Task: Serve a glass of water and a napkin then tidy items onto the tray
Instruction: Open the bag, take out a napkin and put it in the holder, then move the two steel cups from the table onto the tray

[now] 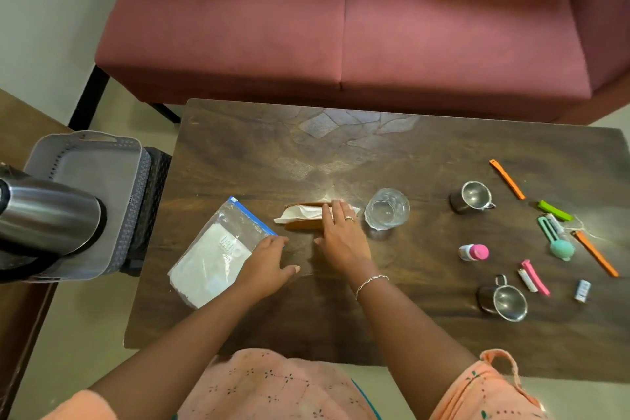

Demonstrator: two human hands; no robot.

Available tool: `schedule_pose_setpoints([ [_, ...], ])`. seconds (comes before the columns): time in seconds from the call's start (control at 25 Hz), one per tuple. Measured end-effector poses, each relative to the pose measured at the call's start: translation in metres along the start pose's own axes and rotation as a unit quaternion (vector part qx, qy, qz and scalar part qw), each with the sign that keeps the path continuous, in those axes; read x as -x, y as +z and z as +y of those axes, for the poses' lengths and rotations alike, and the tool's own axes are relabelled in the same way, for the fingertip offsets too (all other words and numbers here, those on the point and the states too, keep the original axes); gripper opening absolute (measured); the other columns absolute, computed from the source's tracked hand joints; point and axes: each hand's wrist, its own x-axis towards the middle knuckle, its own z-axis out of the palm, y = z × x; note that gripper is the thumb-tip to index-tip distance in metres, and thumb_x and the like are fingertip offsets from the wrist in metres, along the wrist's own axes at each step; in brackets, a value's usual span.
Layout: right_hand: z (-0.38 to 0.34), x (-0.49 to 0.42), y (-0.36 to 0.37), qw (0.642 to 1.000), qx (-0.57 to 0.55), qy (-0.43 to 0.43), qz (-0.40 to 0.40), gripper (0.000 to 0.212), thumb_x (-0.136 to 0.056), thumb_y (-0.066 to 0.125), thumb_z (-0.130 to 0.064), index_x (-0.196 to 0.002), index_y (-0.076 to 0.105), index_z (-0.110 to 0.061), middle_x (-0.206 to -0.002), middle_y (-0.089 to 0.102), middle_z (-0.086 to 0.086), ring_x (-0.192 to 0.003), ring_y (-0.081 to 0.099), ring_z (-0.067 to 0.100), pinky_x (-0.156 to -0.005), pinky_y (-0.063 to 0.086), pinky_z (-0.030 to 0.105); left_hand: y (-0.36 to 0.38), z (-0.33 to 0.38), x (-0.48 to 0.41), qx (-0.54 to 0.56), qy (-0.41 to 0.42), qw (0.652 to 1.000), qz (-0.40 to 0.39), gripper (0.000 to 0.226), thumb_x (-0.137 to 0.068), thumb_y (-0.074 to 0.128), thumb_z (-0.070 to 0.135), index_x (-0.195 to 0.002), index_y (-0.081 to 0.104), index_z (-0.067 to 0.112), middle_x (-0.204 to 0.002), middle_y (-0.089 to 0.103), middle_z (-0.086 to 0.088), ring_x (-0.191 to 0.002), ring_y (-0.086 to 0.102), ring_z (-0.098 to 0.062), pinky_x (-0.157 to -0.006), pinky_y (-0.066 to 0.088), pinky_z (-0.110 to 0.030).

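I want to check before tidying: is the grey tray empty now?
Mostly cannot tell: the visible part of the grey tray is bare, but a steel flask hides its near end.

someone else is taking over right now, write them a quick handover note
Right hand: flat on the napkin in its brown holder, no closed grip.
Left hand: open, resting at the zip bag edge.
Glass: upright just right of the napkin; water level unclear.
Tray: on a stand off the table's left end.
Left: two steel cups and the small items at the table's right end, not yet on the tray.
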Motion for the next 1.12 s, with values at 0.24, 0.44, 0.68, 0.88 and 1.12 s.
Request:
schedule_pose_setpoints([
  [0.24, 0.013, 0.051, -0.01, 0.996, 0.004, 0.082, 0.037, 0.071, -0.091, 0.048, -0.037, -0.142, 0.015, -0.002, -0.151, 0.018, 0.021, -0.142, 0.011, 0.032, -0.117, 0.006, 0.04, 0.005, 0.007, 0.011, -0.044, 0.052, 0.998, -0.005, 0.054, -0.087, 0.059, 0.033, -0.134, 0.04, 0.017, -0.143, 0.042, -0.005, -0.131, 0.041, -0.021, -0.106, 0.04, -0.035],
  [0.44, 0.041, 0.102, -0.016, 0.988, 0.019, 0.143, 0.055, 0.068, -0.087, 0.053, -0.04, -0.138, 0.025, -0.004, -0.146, 0.027, 0.019, -0.14, 0.019, 0.03, -0.118, 0.008, 0.04, 0.016, 0.014, 0.026, -0.036, 0.076, 0.996, -0.022, 0.046, -0.088, 0.059, 0.03, -0.129, 0.046, 0.015, -0.134, 0.05, -0.006, -0.121, 0.049, -0.022, -0.099, 0.045, -0.034],
  [0.68, 0.092, 0.148, -0.025, 0.97, -0.026, 0.226, 0.085, 0.056, -0.086, 0.057, -0.036, -0.128, 0.04, -0.004, -0.135, 0.042, 0.016, -0.13, 0.033, 0.031, -0.112, 0.022, 0.038, 0.023, 0.041, 0.03, -0.06, 0.106, 0.991, -0.059, 0.042, -0.086, 0.059, 0.035, -0.122, 0.05, 0.016, -0.127, 0.054, -0.006, -0.114, 0.053, -0.022, -0.095, 0.047, -0.035],
  [0.88, 0.178, 0.179, -0.035, 0.954, -0.036, 0.293, 0.049, 0.031, -0.09, 0.049, -0.02, -0.118, 0.049, -0.006, -0.121, 0.051, 0.015, -0.112, 0.048, 0.033, -0.093, 0.037, 0.039, 0.041, 0.082, 0.022, -0.032, 0.099, 0.993, -0.049, 0.036, -0.086, 0.06, 0.033, -0.117, 0.053, 0.015, -0.121, 0.058, -0.006, -0.11, 0.055, -0.022, -0.092, 0.047, -0.036],
  [1.12, 0.281, 0.186, -0.043, 0.963, 0.0, 0.242, -0.12, 0.029, -0.084, 0.044, -0.003, -0.109, 0.054, -0.013, -0.116, 0.057, 0.011, -0.109, 0.053, 0.029, -0.081, 0.044, 0.034, 0.076, 0.159, 0.007, -0.006, 0.059, 0.996, -0.07, 0.04, -0.087, 0.058, 0.032, -0.123, 0.049, 0.015, -0.115, 0.061, -0.008, -0.107, 0.056, -0.023, -0.09, 0.045, -0.033],
])
